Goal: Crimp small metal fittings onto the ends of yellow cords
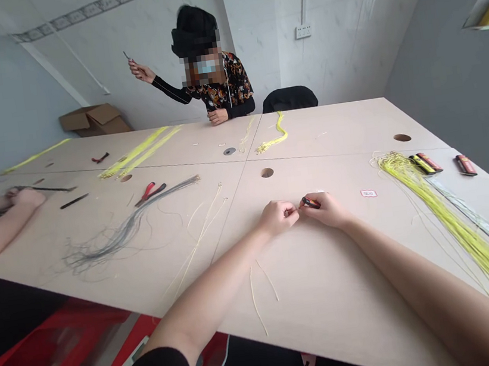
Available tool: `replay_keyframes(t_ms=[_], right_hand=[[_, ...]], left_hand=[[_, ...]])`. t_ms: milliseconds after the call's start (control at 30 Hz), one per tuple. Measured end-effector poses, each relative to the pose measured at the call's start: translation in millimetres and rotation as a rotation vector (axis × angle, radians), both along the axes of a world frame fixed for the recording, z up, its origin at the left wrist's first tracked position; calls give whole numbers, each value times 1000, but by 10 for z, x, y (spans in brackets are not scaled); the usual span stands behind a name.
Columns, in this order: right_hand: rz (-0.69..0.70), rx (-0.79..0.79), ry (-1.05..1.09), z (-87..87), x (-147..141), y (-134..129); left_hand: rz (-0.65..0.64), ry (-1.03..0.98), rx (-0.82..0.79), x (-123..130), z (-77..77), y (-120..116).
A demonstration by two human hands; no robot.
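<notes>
My left hand (280,217) is closed in a pinch, its fingertips meeting those of my right hand over the table. Two pale yellow cord ends (256,301) come out below my left forearm; the cord's course inside the fingers is mostly hidden. In my closed right hand (327,211) is a small black and red lighter (311,203), its top end toward my left hand. Loose pale yellow cords (202,236) lie left of my forearm. Right of my hands, a small red-edged paper label (368,193) lies flat.
A thick yellow cord bundle (462,226) runs along the right, near lighters (430,163) and another lighter (465,165). Grey cords (128,228) and red-handled pliers (150,193) lie left. A co-worker (218,84) sits opposite; another person's hands (25,197) work at far left.
</notes>
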State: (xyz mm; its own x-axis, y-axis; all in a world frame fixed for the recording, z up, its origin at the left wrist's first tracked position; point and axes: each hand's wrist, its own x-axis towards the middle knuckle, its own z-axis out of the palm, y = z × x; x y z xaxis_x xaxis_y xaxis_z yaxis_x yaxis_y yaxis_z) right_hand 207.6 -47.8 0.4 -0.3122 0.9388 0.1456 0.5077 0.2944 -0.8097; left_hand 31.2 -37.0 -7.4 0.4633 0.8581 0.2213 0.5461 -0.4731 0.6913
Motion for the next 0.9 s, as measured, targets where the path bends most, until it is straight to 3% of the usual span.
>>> replay_keyframes(t_ms=[533,900], right_hand=[[-8,-2,-26,-30,0,0],[1,19,-41,-27,8,-9]], left_hand=[[-12,55,3,-6,20,-18],[-17,-15,-22,-6,-1,-12]])
